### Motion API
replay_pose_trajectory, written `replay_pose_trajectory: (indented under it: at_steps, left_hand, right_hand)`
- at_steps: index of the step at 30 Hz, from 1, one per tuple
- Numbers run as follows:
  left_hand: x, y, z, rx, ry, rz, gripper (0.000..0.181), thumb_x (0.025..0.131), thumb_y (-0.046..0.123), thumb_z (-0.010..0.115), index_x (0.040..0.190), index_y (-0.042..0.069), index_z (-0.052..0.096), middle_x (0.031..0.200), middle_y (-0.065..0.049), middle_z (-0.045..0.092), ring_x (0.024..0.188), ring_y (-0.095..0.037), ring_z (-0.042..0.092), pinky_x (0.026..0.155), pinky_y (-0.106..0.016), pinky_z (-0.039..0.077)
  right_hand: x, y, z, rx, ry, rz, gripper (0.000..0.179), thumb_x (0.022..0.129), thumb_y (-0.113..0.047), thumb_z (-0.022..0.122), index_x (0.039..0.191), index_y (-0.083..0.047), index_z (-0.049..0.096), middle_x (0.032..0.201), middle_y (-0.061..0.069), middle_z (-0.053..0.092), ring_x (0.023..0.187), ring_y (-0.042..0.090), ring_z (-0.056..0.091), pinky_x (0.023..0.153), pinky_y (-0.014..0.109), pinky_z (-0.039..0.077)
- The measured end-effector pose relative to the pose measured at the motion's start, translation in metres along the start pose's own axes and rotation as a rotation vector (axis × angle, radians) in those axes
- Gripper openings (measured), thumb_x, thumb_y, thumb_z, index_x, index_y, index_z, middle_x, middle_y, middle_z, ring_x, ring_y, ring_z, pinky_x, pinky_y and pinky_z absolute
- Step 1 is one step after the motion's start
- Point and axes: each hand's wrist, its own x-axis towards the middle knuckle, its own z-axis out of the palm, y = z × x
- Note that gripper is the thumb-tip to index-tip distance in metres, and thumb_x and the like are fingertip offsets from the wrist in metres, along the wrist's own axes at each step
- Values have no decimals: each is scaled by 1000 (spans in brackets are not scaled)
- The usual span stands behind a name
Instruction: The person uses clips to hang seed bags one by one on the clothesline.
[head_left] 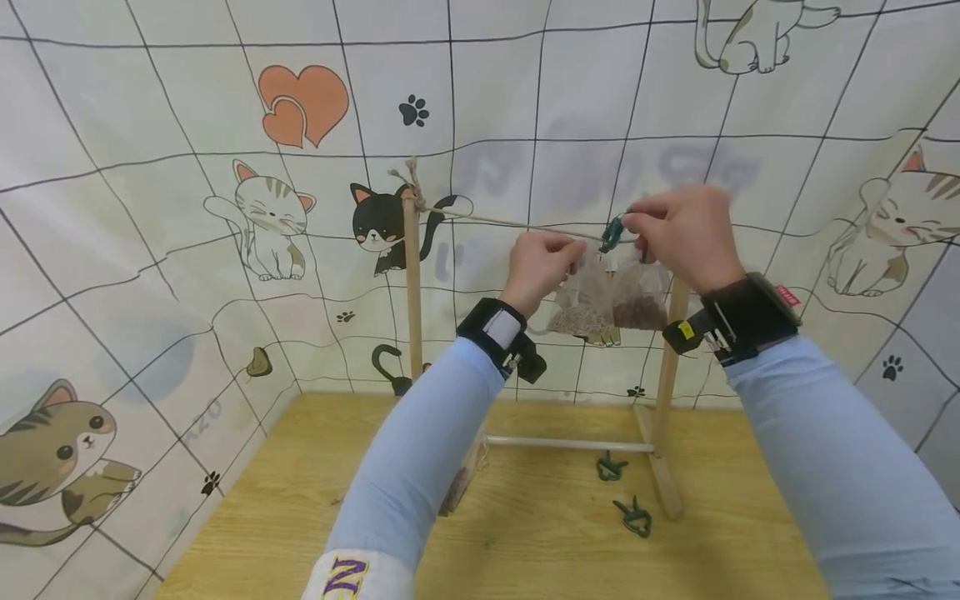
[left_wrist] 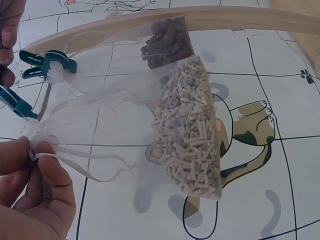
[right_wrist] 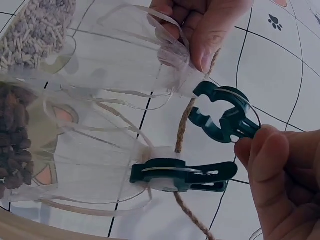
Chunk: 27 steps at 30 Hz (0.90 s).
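A sheer drawstring bag of pale pellets (left_wrist: 190, 130) hangs at the rope (head_left: 510, 222). My left hand (head_left: 542, 265) pinches its gathered neck against the rope. In my right hand (head_left: 690, 233) a green spring clip (right_wrist: 235, 120) is pinched by its handles, its jaws spread apart close to the bag's neck and the rope. Beside it, a similar bag with dark brown pieces (right_wrist: 15, 140) hangs from the rope under another green clip (right_wrist: 160, 171). The left wrist view shows the right hand only partly, at the left edge.
A wooden post (head_left: 413, 283) holds the rope's knotted left end; the right post (head_left: 667, 375) stands behind the right wrist. Two green clips, one nearer (head_left: 636, 518) and one farther (head_left: 611, 467), lie on the wooden table (head_left: 555, 550). Another bag (head_left: 456, 492) is partly hidden by the left forearm.
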Motion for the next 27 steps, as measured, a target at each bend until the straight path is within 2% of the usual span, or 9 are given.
replay_pose_trajectory:
  at_steps: [5, 10, 16, 18, 20, 21, 23, 27]
  left_hand:
    - [1, 1, 1, -23, 6, -4, 21, 88, 32, 62, 92, 13, 71, 74, -2, 62, 67, -15, 55, 52, -24, 44]
    - [2, 0, 2, -50, 12, 3, 18, 87, 31, 62, 93, 16, 71, 75, -2, 62, 69, -15, 57, 53, -24, 44]
    - [3, 2, 3, -113, -11, 43, 17, 87, 29, 63, 95, 17, 71, 75, -4, 62, 67, -16, 56, 53, -22, 42]
    - [3, 2, 4, -126, -16, 43, 17, 87, 28, 63, 95, 16, 71, 75, -4, 62, 68, -16, 57, 55, -22, 43]
    - [3, 1, 4, -137, -18, 37, 17, 87, 28, 63, 95, 15, 71, 76, -4, 62, 68, -16, 58, 57, -22, 45]
    - [3, 0, 4, -140, -19, 34, 18, 86, 28, 64, 95, 14, 71, 77, -4, 63, 69, -16, 58, 58, -22, 46]
    - [3, -3, 4, -144, -16, 14, 18, 86, 28, 64, 95, 15, 72, 78, -4, 63, 70, -16, 58, 60, -22, 47]
    - [2, -5, 3, -99, -12, -4, 19, 85, 31, 64, 96, 17, 72, 85, -1, 66, 73, -14, 59, 61, -23, 47]
  right_hand:
    - [5, -4, -1, -21, -19, 30, 24, 89, -23, 60, 102, -6, 71, 76, 14, 69, 54, 19, 61, 46, 27, 41]
    - [7, -4, 3, -41, -107, 78, 25, 88, -23, 61, 105, -7, 70, 81, 13, 70, 58, 18, 62, 51, 26, 45]
    - [9, -3, 7, -79, -174, 57, 27, 88, -24, 61, 107, -6, 69, 73, 10, 68, 55, 18, 60, 53, 29, 46]
    - [11, -3, 5, -105, -210, 42, 30, 88, -28, 61, 109, -7, 68, 69, 6, 68, 54, 19, 60, 71, 30, 48]
    - [12, -3, 4, -135, -253, 28, 35, 88, -34, 61, 110, -8, 68, 66, 4, 68, 53, 18, 60, 95, 40, 37]
    - [13, -3, 3, -149, -276, 24, 38, 87, -38, 61, 111, -9, 67, 65, 2, 67, 53, 18, 60, 101, 46, 29]
    - [14, -3, 2, -158, -318, 21, 46, 86, -45, 60, 114, -9, 65, 63, 2, 67, 54, 18, 60, 104, 55, 13]
    - [15, -5, 1, -176, -358, 39, 54, 84, -50, 60, 117, -7, 62, 62, 1, 66, 58, 16, 61, 100, 58, 11]
